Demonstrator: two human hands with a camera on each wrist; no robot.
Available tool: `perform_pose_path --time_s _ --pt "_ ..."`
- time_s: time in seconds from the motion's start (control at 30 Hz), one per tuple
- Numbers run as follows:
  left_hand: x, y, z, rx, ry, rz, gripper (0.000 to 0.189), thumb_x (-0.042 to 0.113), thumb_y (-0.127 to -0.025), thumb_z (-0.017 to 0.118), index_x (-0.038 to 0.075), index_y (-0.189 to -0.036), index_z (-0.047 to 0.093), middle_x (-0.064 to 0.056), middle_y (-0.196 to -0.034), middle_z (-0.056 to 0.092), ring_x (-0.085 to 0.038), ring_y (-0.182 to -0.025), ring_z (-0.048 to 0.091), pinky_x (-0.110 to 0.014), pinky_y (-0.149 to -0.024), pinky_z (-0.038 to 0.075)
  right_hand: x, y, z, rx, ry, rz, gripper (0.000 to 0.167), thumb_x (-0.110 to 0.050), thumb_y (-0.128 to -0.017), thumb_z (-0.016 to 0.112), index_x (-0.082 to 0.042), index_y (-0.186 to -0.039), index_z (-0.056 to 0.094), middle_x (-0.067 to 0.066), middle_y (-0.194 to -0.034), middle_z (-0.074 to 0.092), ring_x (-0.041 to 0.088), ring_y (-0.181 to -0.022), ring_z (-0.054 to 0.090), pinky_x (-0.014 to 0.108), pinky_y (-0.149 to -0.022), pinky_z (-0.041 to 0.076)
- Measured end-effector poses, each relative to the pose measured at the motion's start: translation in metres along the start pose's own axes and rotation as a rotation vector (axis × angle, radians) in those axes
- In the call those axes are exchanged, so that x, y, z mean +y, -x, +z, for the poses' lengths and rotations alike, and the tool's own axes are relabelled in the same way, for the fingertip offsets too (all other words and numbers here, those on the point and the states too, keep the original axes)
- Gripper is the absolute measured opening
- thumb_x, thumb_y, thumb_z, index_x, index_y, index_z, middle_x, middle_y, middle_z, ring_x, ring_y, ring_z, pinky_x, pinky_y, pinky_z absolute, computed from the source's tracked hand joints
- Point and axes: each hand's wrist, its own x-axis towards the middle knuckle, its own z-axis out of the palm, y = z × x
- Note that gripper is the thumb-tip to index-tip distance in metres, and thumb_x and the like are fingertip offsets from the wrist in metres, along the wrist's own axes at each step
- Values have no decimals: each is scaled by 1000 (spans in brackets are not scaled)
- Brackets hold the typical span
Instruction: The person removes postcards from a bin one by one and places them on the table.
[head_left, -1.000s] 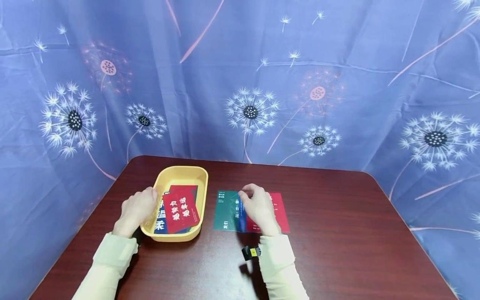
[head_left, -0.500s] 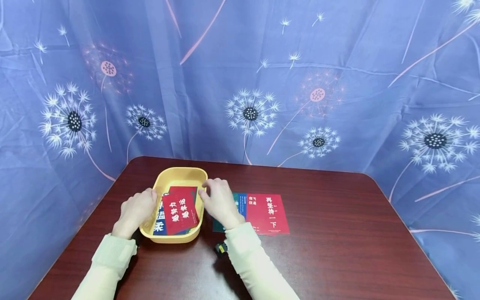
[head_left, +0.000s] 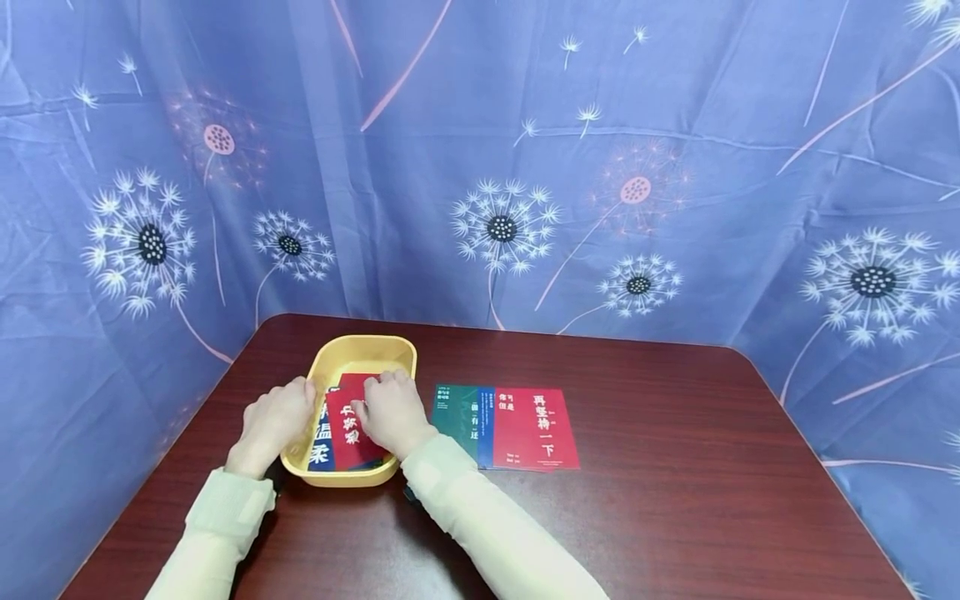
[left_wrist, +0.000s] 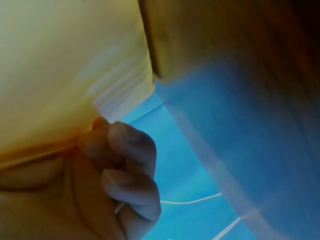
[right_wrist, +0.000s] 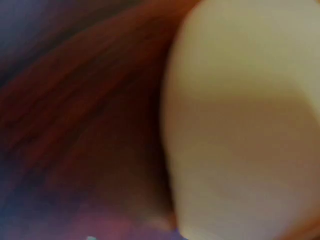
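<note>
A yellow plastic basin (head_left: 322, 367) stands on the left of the table in the head view. My left hand (head_left: 272, 423) grips its left rim, and the left wrist view shows curled fingers (left_wrist: 131, 145) beside the basin wall (left_wrist: 65, 75). Inside lie several printed cards, among them a blue card (head_left: 320, 433) and a red card (head_left: 347, 446) on top. My right hand (head_left: 396, 414) reaches over the basin's right rim, its bent fingers at the red card and covering its right part. I cannot tell whether they pinch it. The right wrist view is blurred.
To the right of the basin, overlapping cards lie on the dark wooden table (head_left: 660, 467): a green card (head_left: 453, 417), a blue strip of a card (head_left: 485, 433) and a red card with white writing (head_left: 525, 429). A blue dandelion-print curtain (head_left: 420, 167) hangs behind the table.
My right hand has moved left from above the cards on the table, over the basin's right rim and onto the cards inside. My left hand keeps its place on the basin.
</note>
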Motion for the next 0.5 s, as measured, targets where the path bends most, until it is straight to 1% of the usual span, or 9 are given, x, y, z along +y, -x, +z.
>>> perform_pose_path --time_s 0.13,0.23,0.3,0.4,0.5 --pt "1 1 1 -5 1 -3 47 32 -106 24 -1 -98 57 -18 -75 58 -42 -75 60 -56 -59 45 -2 -3 9 -54 102 7 36 -48 -97 52 -18 -108 69 -1 -101 66 17 -98 52 34 -93 38" --pt "-1 1 2 -6 -1 -7 48 33 -106 23 -1 -96 56 -16 -71 55 -39 -72 59 -54 -58 45 -5 -4 12 -92 149 21 38 -51 -96 52 -19 -112 67 -1 -103 66 18 -100 50 34 -93 37" --pt "-2 1 2 -9 0 -7 49 34 -106 22 0 -94 55 -14 -69 54 -38 -71 58 -54 -58 45 -7 -4 13 -122 178 40 42 -54 -95 50 -20 -115 66 -1 -106 66 18 -104 49 34 -95 35" --pt "-2 1 2 -13 2 -3 49 34 -106 22 0 -93 55 -14 -68 53 -37 -70 58 -53 -57 45 -10 -6 14 -188 225 66 53 -62 -93 48 -21 -125 60 0 -117 63 20 -113 45 37 -104 30" --pt "-1 1 2 -12 1 -3 49 34 -106 22 0 -92 55 -13 -68 53 -37 -70 59 -53 -57 45 -13 -10 16 -278 267 87 70 -71 -89 44 -25 -141 48 1 -132 56 23 -126 40 43 -112 20"
